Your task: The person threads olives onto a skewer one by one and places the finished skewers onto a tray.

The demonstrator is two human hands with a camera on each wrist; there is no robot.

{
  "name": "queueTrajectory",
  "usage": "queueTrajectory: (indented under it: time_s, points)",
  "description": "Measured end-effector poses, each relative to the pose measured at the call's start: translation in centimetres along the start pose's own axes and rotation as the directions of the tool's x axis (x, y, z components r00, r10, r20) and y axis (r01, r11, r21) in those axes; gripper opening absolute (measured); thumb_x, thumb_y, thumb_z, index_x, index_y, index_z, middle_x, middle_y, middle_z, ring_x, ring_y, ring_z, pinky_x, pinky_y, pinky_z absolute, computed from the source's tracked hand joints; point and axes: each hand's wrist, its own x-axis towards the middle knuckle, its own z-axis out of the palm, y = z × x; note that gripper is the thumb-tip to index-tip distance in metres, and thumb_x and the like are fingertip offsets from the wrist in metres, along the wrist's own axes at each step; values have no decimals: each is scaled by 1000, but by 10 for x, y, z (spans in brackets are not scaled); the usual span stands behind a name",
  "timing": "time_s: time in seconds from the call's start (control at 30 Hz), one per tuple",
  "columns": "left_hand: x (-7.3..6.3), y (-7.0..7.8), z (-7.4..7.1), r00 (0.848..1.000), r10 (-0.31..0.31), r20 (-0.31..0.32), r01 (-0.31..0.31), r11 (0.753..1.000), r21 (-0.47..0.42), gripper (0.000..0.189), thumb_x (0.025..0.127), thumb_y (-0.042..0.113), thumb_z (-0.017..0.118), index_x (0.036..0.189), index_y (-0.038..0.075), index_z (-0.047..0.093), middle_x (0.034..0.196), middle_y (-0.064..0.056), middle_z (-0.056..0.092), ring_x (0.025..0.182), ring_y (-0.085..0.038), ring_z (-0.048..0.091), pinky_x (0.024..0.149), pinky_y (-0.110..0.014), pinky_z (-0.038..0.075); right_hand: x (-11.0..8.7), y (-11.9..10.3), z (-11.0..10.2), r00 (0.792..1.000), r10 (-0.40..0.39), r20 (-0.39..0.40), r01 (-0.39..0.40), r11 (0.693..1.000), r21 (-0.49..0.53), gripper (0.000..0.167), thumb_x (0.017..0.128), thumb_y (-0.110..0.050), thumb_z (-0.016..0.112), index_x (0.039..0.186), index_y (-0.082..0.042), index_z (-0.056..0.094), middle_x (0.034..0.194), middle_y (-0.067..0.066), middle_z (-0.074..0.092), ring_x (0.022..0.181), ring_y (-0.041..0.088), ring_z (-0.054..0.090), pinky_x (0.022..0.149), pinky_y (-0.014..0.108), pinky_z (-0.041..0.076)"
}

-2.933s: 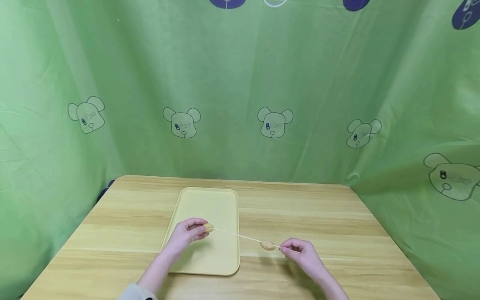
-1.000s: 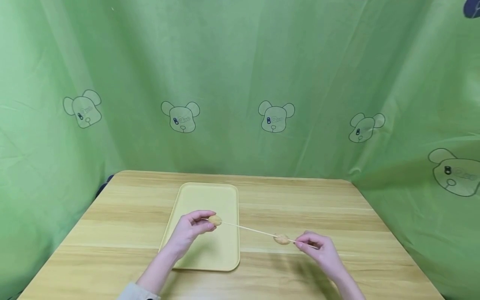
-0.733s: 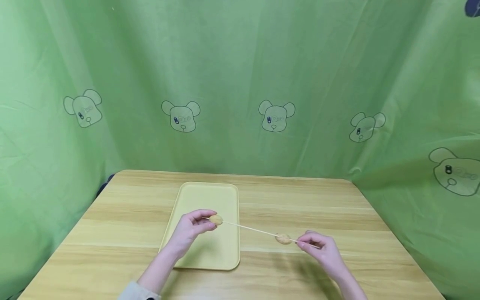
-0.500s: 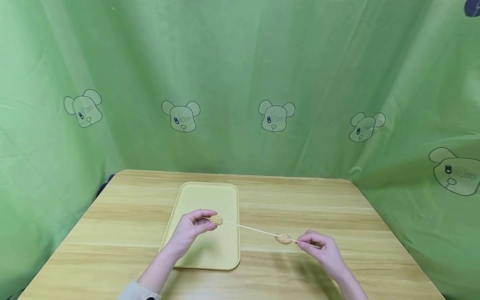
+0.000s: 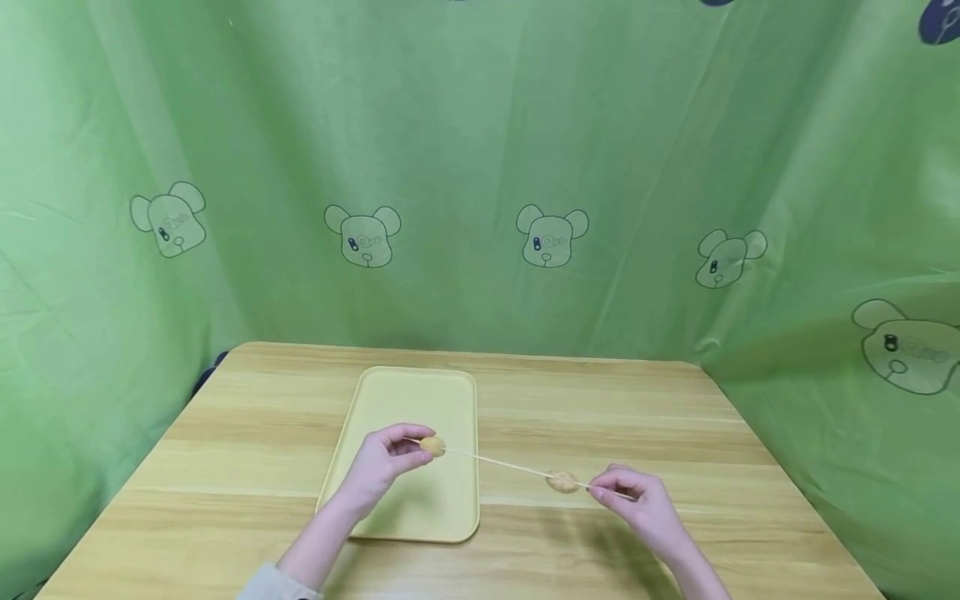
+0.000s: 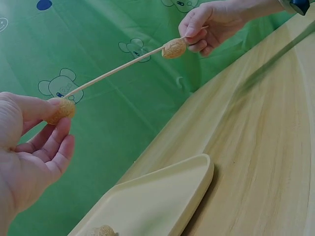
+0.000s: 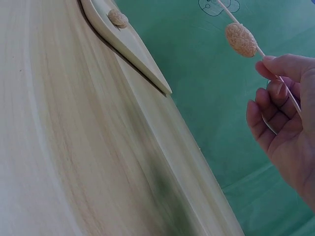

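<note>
A thin wooden skewer slants across the head view, held in the air between both hands. My left hand pinches a golden-brown, wrinkled oval ball between thumb and fingers at the skewer's left end. Farther right on the stick sits a second similar ball. Just beyond that one, my right hand pinches the skewer between thumb and fingertips. A third ball lies in the pale yellow tray; in the head view the left hand and arm hide it.
The tray lies on a wood-grain table, left of its middle, under the left hand. A green curtain with bear-head drawings hangs behind and at both sides. The table's far edge shows in every view.
Over about three seconds both hands have shifted right with the skewer and balls, and more of the left ball shows. In the last half second the hands barely move; the head view tilts slightly.
</note>
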Motion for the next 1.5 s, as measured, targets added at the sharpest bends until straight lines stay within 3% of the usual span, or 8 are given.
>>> queueTrajectory:
  time_s: [0.13, 0.4, 0.73, 0.9, 1.17, 1.5]
  points:
    - [0, -2, 0, 1000, 16, -5, -16, 999, 32, 36, 77, -4, 68, 108, -17, 56, 87, -3, 62, 77, -9, 58, 71, -19, 50, 0, 3, 1, 1000, -12, 11, 12, 1000, 5, 17, 82, 9, 61, 84, -6, 69, 74, 8, 60, 71, 7, 54, 62, 23, 49]
    - [0, -6, -1, 1000, 19, 4, -20, 998, 57, 33, 77, -4, 68, 106, -15, 57, 86, -5, 62, 75, -9, 57, 68, -19, 50, 1, 6, 5, 999, -32, 14, 32, 999, 26, 11, 80, 11, 61, 84, 2, 67, 72, 4, 60, 69, 5, 54, 61, 23, 50]
    - [-1, -11, 0, 999, 37, 11, -38, 995, 90, 33, 76, -3, 69, 105, -15, 59, 88, -4, 62, 75, -9, 56, 68, -19, 49, 2, 8, 10, 998, -50, 23, 49, 998, 42, 16, 80, 13, 60, 83, -1, 68, 71, 2, 58, 68, 4, 53, 57, 23, 48]
    - [-2, -11, 2, 999, 44, 18, -46, 996, 82, 34, 76, -2, 69, 106, -15, 59, 91, -1, 62, 77, -9, 56, 69, -18, 49, 2, 8, 11, 998, -52, 27, 51, 998, 41, 7, 79, 12, 60, 83, 7, 64, 70, 2, 58, 67, 5, 53, 57, 23, 48]
    - [-2, -8, 5, 998, 54, 31, -56, 997, 51, 37, 75, -2, 70, 106, -16, 58, 95, -3, 62, 80, -9, 57, 72, -19, 50, 3, 9, 15, 998, -64, 25, 63, 997, 42, 13, 79, 12, 60, 82, 0, 66, 70, 1, 58, 67, 4, 53, 57, 23, 48]
    - [-3, -11, 6, 995, 79, 54, -80, 996, 33, 36, 75, -4, 69, 106, -18, 57, 92, 3, 62, 80, -9, 58, 72, -19, 50, 5, 6, 17, 999, -36, 32, 35, 999, 36, 4, 80, 9, 60, 81, 6, 62, 70, 2, 58, 66, 6, 53, 58, 24, 48]
